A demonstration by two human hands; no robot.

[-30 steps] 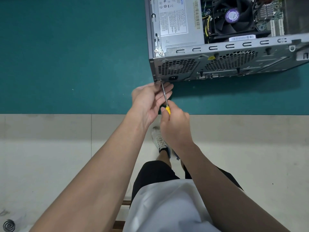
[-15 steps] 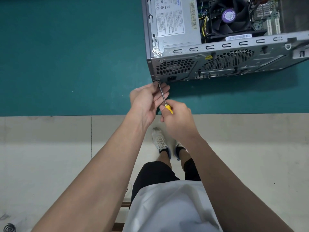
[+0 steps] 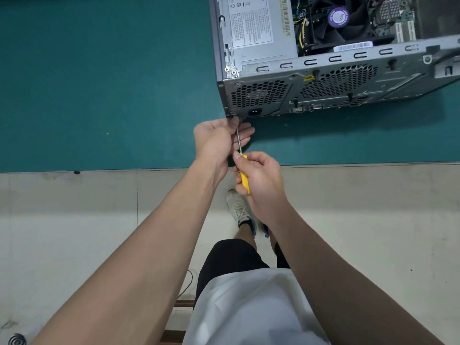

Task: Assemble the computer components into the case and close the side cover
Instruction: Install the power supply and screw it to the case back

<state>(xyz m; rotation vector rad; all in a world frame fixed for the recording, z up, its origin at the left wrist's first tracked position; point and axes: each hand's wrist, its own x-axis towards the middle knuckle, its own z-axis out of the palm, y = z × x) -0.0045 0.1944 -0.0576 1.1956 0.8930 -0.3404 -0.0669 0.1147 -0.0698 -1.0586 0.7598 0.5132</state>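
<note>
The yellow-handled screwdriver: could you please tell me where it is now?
Head view, centre: the yellow-handled screwdriver is gripped by the right hand, its shaft crossing the left hand to the grey metal computer case's near left corner.

Both bare forearms reach forward and converge. The left hand [image 3: 219,141] has its palm turned rightward, fingers nearly straight under the shaft of the screwdriver [image 3: 244,181], thumb pinching it near the tip. The right hand [image 3: 262,180] sits just behind, fingers curled round the handle, thumb on top.
</note>
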